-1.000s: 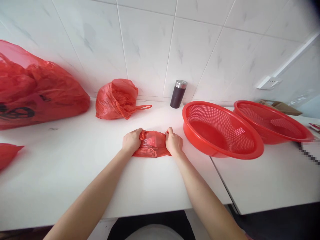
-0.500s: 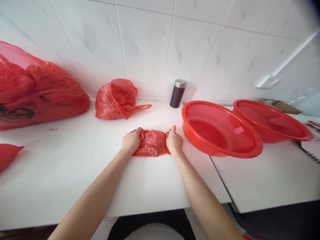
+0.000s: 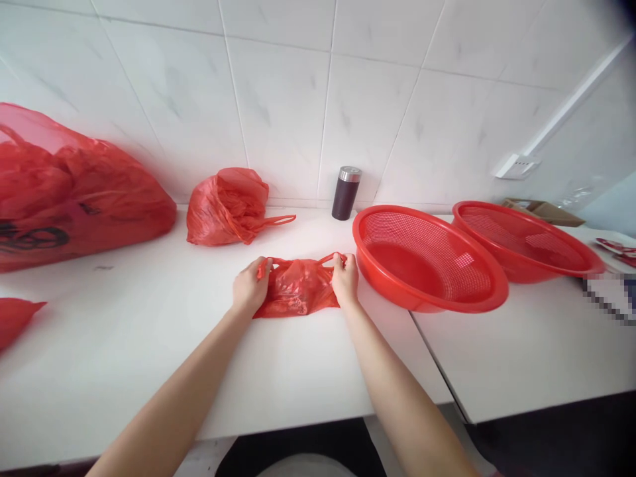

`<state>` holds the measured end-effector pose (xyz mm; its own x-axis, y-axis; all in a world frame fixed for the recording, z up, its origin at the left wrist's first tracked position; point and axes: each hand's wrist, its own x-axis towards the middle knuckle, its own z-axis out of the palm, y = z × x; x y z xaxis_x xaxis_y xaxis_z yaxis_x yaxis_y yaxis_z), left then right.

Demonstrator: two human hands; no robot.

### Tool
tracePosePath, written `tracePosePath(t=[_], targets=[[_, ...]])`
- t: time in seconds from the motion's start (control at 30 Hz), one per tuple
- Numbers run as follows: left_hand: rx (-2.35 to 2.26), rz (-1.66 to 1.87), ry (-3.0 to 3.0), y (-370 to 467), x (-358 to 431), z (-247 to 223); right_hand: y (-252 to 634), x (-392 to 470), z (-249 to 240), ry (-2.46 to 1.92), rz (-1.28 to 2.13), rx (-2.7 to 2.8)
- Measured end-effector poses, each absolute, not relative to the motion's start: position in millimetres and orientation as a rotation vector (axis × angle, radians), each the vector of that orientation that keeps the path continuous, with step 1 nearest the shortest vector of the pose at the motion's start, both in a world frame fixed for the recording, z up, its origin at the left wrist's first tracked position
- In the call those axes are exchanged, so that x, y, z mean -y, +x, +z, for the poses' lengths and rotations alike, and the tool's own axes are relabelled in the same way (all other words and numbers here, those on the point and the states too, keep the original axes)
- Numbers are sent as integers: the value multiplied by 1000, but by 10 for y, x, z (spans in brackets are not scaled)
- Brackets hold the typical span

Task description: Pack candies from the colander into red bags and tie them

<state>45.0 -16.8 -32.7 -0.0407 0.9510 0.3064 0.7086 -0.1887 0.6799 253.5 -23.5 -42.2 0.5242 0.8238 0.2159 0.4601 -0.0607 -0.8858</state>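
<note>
A small red plastic bag [image 3: 299,288] rests on the white table, something bulky inside it that I cannot make out through the film. At its left side my left hand [image 3: 251,285] is closed on one looped handle. The other handle is pinched between the thumb and fingers of my right hand [image 3: 345,278]. Both handles are drawn up and apart, and the bag's top edge is stretched between the hands. Behind the left hand sits a second red plastic bag [image 3: 223,209], crumpled, with one handle stretched out to the right.
Two red plastic colanders [image 3: 427,265] stand on the right, the farther colander [image 3: 527,242] behind the nearer. A dark thermos flask [image 3: 346,193] stands by the tiled wall. A large red bag [image 3: 89,199] fills the far left. A cardboard box [image 3: 544,211] lies at the back right.
My hands have moved slightly apart. The small bag's handles, bunched in the fists before, now show as raised, stretched loops. The view has shifted slightly.
</note>
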Motion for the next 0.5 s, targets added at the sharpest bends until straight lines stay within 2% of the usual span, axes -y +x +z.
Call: tracePosePath(t=[0.2, 0.37, 0.5], targets=[[-1384, 1367, 1772, 494, 352, -86, 2446, 410, -62, -1171, 633, 1121], [-986, 1292, 1511, 575, 502, -4, 2406, 556, 125, -874, 873, 1104], [-1052, 1084, 1689, 621, 537, -22, 2359, 620, 139, -765, 1054, 1088]])
